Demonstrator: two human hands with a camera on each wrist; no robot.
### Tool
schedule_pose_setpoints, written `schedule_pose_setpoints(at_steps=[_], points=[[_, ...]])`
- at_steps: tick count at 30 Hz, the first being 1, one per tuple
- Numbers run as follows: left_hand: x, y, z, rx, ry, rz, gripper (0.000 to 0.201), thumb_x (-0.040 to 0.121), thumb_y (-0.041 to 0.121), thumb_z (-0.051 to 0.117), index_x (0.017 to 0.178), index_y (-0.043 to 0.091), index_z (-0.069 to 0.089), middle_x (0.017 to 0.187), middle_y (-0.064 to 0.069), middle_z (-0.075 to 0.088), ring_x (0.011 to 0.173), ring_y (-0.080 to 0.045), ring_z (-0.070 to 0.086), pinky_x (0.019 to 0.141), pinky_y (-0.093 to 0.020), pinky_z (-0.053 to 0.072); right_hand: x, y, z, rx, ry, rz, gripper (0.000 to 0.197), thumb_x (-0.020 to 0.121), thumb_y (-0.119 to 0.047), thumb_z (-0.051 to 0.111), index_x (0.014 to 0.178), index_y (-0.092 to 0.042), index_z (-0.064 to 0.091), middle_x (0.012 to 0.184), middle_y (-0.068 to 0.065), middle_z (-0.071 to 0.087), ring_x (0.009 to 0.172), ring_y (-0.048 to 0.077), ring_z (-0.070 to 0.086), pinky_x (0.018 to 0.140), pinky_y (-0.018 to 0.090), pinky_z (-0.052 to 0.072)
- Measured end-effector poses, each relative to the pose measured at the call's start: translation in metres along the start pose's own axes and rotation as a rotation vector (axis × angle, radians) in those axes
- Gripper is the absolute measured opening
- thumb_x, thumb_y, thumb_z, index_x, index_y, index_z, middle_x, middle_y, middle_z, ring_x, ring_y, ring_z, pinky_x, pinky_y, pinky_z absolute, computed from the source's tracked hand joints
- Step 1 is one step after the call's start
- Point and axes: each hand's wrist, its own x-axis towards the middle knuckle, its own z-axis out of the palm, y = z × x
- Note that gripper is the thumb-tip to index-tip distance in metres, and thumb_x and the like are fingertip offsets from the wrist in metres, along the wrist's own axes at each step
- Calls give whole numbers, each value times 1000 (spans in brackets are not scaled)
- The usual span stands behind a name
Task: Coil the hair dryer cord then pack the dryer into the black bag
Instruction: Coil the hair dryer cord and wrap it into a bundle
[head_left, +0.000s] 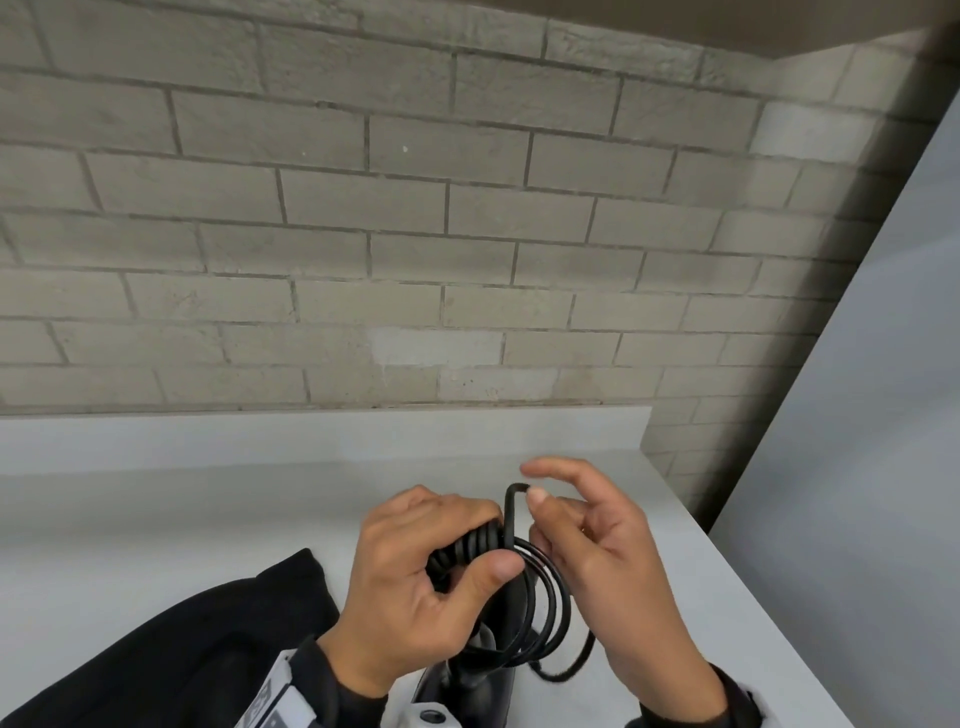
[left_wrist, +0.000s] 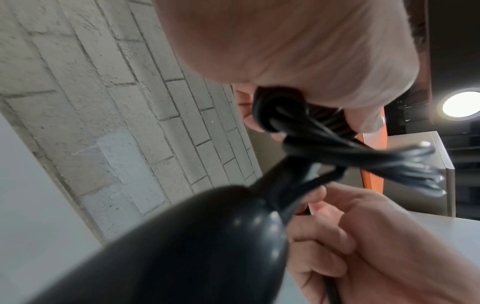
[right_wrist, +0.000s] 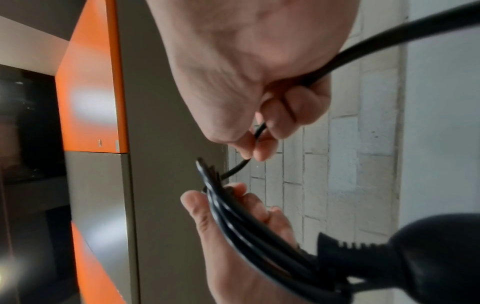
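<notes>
The black hair dryer (head_left: 467, 680) hangs low between my hands, with its body large in the left wrist view (left_wrist: 194, 246). My left hand (head_left: 493, 543) grips the gathered loops of the black cord (head_left: 545, 608) just above the dryer's handle. My right hand (head_left: 532, 488) pinches one strand of cord, bent upward beside the bundle. The right wrist view shows that strand running through the right hand's fingers (right_wrist: 267, 144) down to the loops (right_wrist: 233, 216) in the left palm. The black bag (head_left: 182, 649) lies flat on the counter to the left, under my left forearm.
The white counter (head_left: 208, 519) ends at a low backsplash against a grey brick wall (head_left: 415, 208). Its right edge drops off near my right wrist. An orange and grey cabinet (right_wrist: 91, 92) stands off to the side in the wrist views.
</notes>
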Motion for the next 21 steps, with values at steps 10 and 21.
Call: schedule_pose_setpoints(at_steps=[10, 21], points=[[-3, -3, 3, 90, 97, -39, 33, 94, 57, 53, 90, 26, 64, 71, 11, 61, 61, -5, 55, 58, -28, 44, -27, 9, -5, 38, -184, -82, 49, 76, -62, 67, 98, -19, 72, 65, -2, 57, 49, 6, 37, 49, 15, 30], [9, 4, -5, -133, -106, -476, 36, 83, 62, 57, 107, 37, 67, 91, 12, 72, 89, -11, 70, 80, -20, 52, -17, 6, -9, -73, -201, -67, 13, 87, -14, 71, 96, -24, 75, 87, -2, 74, 79, 15, 67, 73, 23, 53]])
